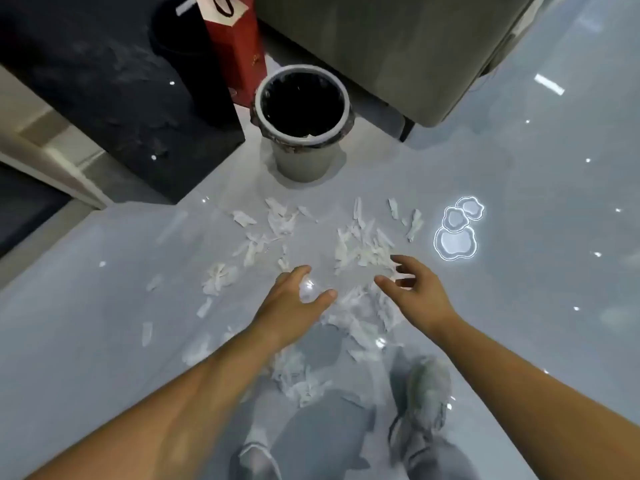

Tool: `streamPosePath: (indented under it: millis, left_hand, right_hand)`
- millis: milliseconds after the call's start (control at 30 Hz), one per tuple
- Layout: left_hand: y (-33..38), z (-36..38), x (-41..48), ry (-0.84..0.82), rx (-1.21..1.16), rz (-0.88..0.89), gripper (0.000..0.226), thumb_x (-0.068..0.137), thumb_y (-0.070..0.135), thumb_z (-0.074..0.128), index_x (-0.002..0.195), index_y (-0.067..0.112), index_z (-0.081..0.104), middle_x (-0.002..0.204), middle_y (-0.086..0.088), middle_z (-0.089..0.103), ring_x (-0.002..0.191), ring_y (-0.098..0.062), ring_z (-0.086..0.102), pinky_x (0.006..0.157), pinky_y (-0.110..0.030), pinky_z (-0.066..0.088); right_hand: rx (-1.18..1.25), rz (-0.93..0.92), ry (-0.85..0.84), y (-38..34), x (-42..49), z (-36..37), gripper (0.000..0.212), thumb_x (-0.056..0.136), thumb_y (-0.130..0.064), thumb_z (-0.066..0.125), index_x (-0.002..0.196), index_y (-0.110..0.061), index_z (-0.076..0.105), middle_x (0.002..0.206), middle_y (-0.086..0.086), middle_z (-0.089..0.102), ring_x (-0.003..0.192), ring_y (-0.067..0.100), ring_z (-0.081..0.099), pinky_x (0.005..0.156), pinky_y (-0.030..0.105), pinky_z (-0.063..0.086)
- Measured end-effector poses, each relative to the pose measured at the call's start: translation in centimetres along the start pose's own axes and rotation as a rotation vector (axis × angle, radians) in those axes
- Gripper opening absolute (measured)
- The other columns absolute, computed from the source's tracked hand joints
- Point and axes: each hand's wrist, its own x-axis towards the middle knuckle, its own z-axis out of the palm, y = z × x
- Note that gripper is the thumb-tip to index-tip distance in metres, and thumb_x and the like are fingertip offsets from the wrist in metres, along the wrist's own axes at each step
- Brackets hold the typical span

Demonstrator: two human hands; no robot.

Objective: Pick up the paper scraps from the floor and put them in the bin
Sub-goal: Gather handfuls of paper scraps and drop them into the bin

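Observation:
Several white paper scraps (360, 247) lie scattered over the glossy grey floor, from just below the bin down to my feet. The grey round bin (303, 157) with a black liner stands upright beyond them. My left hand (294, 299) hovers over the scraps with fingers apart and nothing in it. To its right, my right hand (412, 289) is also spread open and empty, above the denser pile of scraps. Both forearms reach in from the bottom of the view.
A red paper bag (239, 46) leans behind the bin, beside a black cabinet (104, 91) at the left. A grey sofa (398, 46) stands behind and right of the bin. My shoe (426, 393) rests at the lower right. Ceiling lights reflect on the floor (457, 230).

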Motion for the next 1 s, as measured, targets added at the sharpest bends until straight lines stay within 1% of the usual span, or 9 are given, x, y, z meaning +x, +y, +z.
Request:
streamPosePath:
  millis: [100,200,267,333,433,567,700,867,1000]
  left_hand:
    - [-0.5,2.1,5.5,0.001,0.031,-0.042,0.092,0.066,0.078,0.059,0.145,0.045,0.027,0.154,0.008,0.029,0.135,-0.019,0.042,0.102,-0.043,0.048]
    - [-0.8,4.6,12.2,-0.003,0.059,-0.074,0.096,0.066,0.078,0.062,0.147,0.046,0.022,0.158,0.009,0.024,0.14,-0.018,0.036,0.107,-0.042,0.043]
    - [-1.0,7.0,17.2,-0.013,0.067,-0.045,0.101,0.063,0.078,0.065,0.148,0.046,0.019,0.159,0.011,0.019,0.142,-0.019,0.033,0.108,-0.039,0.04]
    - [-0.6,8.9,21.9,-0.035,0.111,-0.008,0.109,0.059,0.078,0.067,0.149,0.045,0.015,0.158,0.012,0.017,0.144,-0.021,0.027,0.109,-0.04,0.036]
    - [0.0,11.7,27.7,-0.056,0.235,0.057,0.122,0.047,0.082,0.068,0.147,0.047,0.007,0.157,0.01,0.016,0.146,-0.023,0.021,0.11,-0.042,0.033]
    - [-0.2,13.8,33.7,-0.054,0.363,0.086,0.14,0.041,0.08,0.075,0.149,0.047,-0.008,0.16,0.008,0.0,0.149,-0.027,0.006,0.116,-0.049,0.028]
    - [-0.3,14.5,37.1,-0.043,0.422,0.113,0.144,0.042,0.075,0.08,0.149,0.046,-0.012,0.149,0.003,0.012,0.143,-0.028,0.013,0.114,-0.048,0.031]
    - [-0.6,15.8,39.0,-0.054,0.582,0.172,0.143,0.037,0.073,0.082,0.149,0.043,-0.002,0.132,0.003,0.019,0.131,-0.025,0.024,0.102,-0.042,0.043]
    - [-1.3,15.8,39.2,-0.049,0.662,0.217,0.117,0.044,0.063,0.086,0.139,0.032,0.026,0.12,0.003,0.026,0.118,-0.021,0.035,0.093,-0.039,0.05]
  right_hand:
    - [-0.033,0.092,0.001,3.5,5.7,-0.9,0.062,0.077,-0.05,0.075,0.133,-0.034,0.053,0.133,0.0,0.054,0.109,0.017,0.058,0.08,0.031,0.049]
    - [-0.111,0.115,-0.052,6.9,12.7,-1.7,0.074,0.074,-0.053,0.077,0.139,-0.033,0.048,0.143,0.001,0.046,0.115,0.018,0.053,0.095,0.039,0.05]
    - [-0.157,0.074,-0.083,9.5,17.7,-2.1,0.083,0.072,-0.053,0.079,0.143,-0.03,0.044,0.148,0.001,0.042,0.129,0.022,0.049,0.105,0.039,0.043]
    - [-0.229,0.036,-0.122,11.2,22.3,-2.4,0.094,0.068,-0.055,0.081,0.147,-0.029,0.038,0.154,0.002,0.035,0.138,0.024,0.04,0.109,0.034,0.034]
    - [-0.389,-0.005,-0.196,13.0,28.3,-2.2,0.111,0.06,-0.066,0.08,0.152,-0.035,0.026,0.164,0.003,0.015,0.149,0.027,0.021,0.118,0.042,0.024]
    - [-0.658,-0.029,-0.249,14.7,34.3,-1.5,0.125,0.055,-0.077,0.073,0.154,-0.04,0.007,0.166,0.003,-0.003,0.15,0.036,0.006,0.119,0.052,0.019]
    - [-0.731,-0.056,-0.276,15.5,36.7,-0.8,0.13,0.051,-0.079,0.074,0.152,-0.046,0.0,0.165,-0.003,-0.006,0.149,0.035,0.001,0.117,0.06,0.019]
    - [-0.875,-0.286,-0.315,16.4,36.9,0.4,0.122,0.051,-0.08,0.071,0.151,-0.043,0.01,0.164,-0.002,0.008,0.145,0.031,0.01,0.112,0.056,0.021]
    - [-0.85,-0.434,-0.415,16.7,36.5,0.7,0.123,0.047,-0.079,0.072,0.15,-0.042,0.016,0.162,-0.006,0.009,0.142,0.027,0.013,0.114,0.053,0.023]
